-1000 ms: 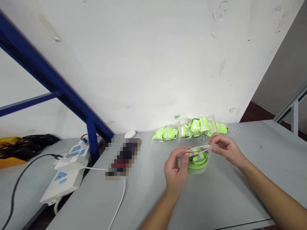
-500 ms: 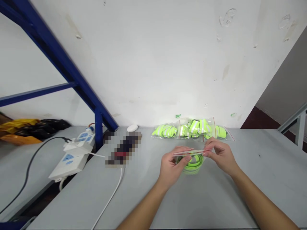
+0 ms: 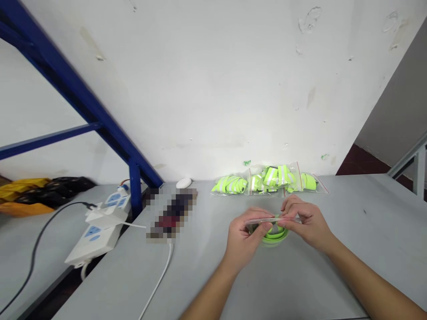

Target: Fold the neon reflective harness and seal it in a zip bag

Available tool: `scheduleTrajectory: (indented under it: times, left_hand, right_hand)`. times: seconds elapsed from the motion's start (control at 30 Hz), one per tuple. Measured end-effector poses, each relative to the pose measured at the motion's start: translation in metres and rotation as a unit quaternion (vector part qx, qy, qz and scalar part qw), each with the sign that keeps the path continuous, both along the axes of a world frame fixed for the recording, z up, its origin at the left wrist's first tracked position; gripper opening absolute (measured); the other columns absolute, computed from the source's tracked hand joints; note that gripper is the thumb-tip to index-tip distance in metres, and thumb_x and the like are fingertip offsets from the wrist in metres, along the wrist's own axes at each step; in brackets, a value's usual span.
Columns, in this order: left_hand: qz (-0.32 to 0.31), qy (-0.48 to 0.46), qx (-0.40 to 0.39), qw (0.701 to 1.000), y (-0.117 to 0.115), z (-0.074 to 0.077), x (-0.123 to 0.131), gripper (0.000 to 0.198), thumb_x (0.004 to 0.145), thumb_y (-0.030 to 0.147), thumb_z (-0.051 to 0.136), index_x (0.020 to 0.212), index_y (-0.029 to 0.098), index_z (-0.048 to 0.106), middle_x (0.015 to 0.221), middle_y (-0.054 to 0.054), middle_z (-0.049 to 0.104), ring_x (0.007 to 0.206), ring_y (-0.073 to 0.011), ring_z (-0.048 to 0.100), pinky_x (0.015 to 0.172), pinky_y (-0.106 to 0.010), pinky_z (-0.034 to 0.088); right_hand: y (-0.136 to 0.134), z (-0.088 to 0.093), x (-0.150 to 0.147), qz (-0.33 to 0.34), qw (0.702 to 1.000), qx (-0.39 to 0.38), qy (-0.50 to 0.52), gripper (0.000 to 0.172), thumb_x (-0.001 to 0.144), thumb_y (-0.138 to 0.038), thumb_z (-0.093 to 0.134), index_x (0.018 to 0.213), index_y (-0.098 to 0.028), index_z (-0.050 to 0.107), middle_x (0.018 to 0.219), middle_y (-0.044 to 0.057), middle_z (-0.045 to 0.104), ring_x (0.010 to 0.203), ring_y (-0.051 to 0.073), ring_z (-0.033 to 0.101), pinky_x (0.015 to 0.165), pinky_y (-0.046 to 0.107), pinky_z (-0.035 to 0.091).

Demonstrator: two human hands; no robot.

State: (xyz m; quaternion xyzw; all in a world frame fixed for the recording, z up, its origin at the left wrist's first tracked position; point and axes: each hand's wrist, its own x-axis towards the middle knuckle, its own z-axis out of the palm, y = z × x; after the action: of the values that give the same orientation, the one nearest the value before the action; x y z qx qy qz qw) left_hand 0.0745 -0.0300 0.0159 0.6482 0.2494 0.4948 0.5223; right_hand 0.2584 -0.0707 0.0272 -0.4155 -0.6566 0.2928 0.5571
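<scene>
Both hands grip the top edge of a clear zip bag (image 3: 258, 221) over the grey table. Inside it shows a coiled lime-yellow reflective strap (image 3: 275, 238) with silver bands. My left hand (image 3: 245, 233) pinches the left part of the bag's edge, thumb toward me. My right hand (image 3: 305, 222) pinches the same edge nearer the middle, its thumb and forefinger close to the left thumb. The fingers hide parts of the strap.
Several filled bags of reflective straps (image 3: 275, 178) lie against the wall. To the left are a pixelated object (image 3: 173, 215) with a white cable (image 3: 162, 275), a white round item (image 3: 183, 183), a power strip (image 3: 96, 238) and a blue metal frame (image 3: 135, 189).
My right hand has slid left along the bag's top edge, closer to my left thumb. The bag and both hands sit slightly lower in view, and the camera has shifted a little.
</scene>
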Motion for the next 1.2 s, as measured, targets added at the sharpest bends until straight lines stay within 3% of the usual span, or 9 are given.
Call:
scheduleTrajectory:
  times: [0.07, 0.17, 0.3, 0.6, 0.77, 1.0, 1.2]
  left_hand:
    - [0.009, -0.002, -0.021, 1.0, 0.001, 0.0, 0.0, 0.013, 0.081, 0.03, 0.069, 0.084, 0.018, 0.073, 0.086, -0.006, 0.071, 0.079, -0.017, 0.066, 0.07, -0.026, 0.053]
    - [0.038, 0.0, -0.052, 0.998, 0.001, 0.0, 0.001, 0.018, 0.08, 0.035, 0.069, 0.081, 0.017, 0.072, 0.083, -0.006, 0.072, 0.076, -0.0173, 0.067, 0.067, -0.025, 0.053]
    - [0.069, 0.009, -0.089, 0.994, 0.0, 0.0, 0.002, 0.024, 0.078, 0.039, 0.07, 0.085, 0.017, 0.071, 0.085, -0.007, 0.074, 0.078, -0.0193, 0.068, 0.07, -0.028, 0.055]
    - [0.07, -0.009, -0.09, 0.993, 0.007, 0.002, -0.004, 0.021, 0.078, 0.035, 0.071, 0.089, 0.018, 0.069, 0.095, -0.007, 0.073, 0.089, -0.0191, 0.067, 0.078, -0.028, 0.055]
    - [0.088, -0.008, -0.1, 0.991, 0.011, -0.003, -0.004, 0.022, 0.082, 0.037, 0.067, 0.093, 0.017, 0.069, 0.09, -0.006, 0.073, 0.085, -0.0181, 0.067, 0.076, -0.027, 0.054]
    - [0.135, -0.032, -0.11, 0.984, 0.015, -0.009, -0.003, 0.024, 0.082, 0.04, 0.066, 0.09, 0.017, 0.066, 0.095, -0.007, 0.073, 0.091, -0.0194, 0.067, 0.081, -0.031, 0.054]
    - [0.143, -0.055, -0.081, 0.985, 0.013, -0.008, -0.003, 0.019, 0.079, 0.036, 0.07, 0.079, 0.017, 0.065, 0.084, -0.005, 0.073, 0.086, -0.0182, 0.067, 0.08, -0.031, 0.053]
  right_hand:
    - [0.002, -0.002, 0.002, -0.006, 1.0, -0.021, 0.004, 0.009, 0.073, -0.029, 0.078, 0.079, -0.026, 0.072, 0.077, 0.002, 0.065, 0.081, 0.019, 0.059, 0.076, 0.035, 0.048]
    - [0.005, -0.003, 0.008, -0.009, 0.998, -0.066, 0.008, 0.027, 0.069, -0.032, 0.081, 0.095, -0.027, 0.071, 0.092, 0.004, 0.066, 0.088, 0.02, 0.06, 0.078, 0.035, 0.049]
    - [0.006, 0.0, 0.013, 0.0, 0.997, -0.074, 0.014, 0.011, 0.078, -0.033, 0.074, 0.082, -0.024, 0.069, 0.084, 0.003, 0.065, 0.08, 0.018, 0.06, 0.074, 0.034, 0.049]
    - [0.01, -0.003, 0.01, -0.041, 0.997, -0.041, 0.044, 0.008, 0.079, -0.031, 0.073, 0.076, -0.024, 0.07, 0.077, 0.003, 0.066, 0.072, 0.017, 0.06, 0.067, 0.033, 0.047]
    - [0.014, -0.009, 0.014, -0.081, 0.993, -0.06, 0.057, 0.013, 0.079, -0.036, 0.072, 0.079, -0.023, 0.069, 0.076, 0.002, 0.064, 0.073, 0.017, 0.059, 0.068, 0.032, 0.048]
    - [0.015, -0.011, 0.014, -0.075, 0.992, -0.074, 0.066, 0.014, 0.08, -0.036, 0.071, 0.076, -0.023, 0.068, 0.075, 0.002, 0.062, 0.072, 0.017, 0.057, 0.068, 0.032, 0.047]
    - [0.014, -0.012, 0.018, -0.06, 0.993, -0.068, 0.073, 0.01, 0.08, -0.033, 0.072, 0.078, -0.023, 0.068, 0.076, 0.003, 0.063, 0.074, 0.017, 0.057, 0.068, 0.032, 0.047]
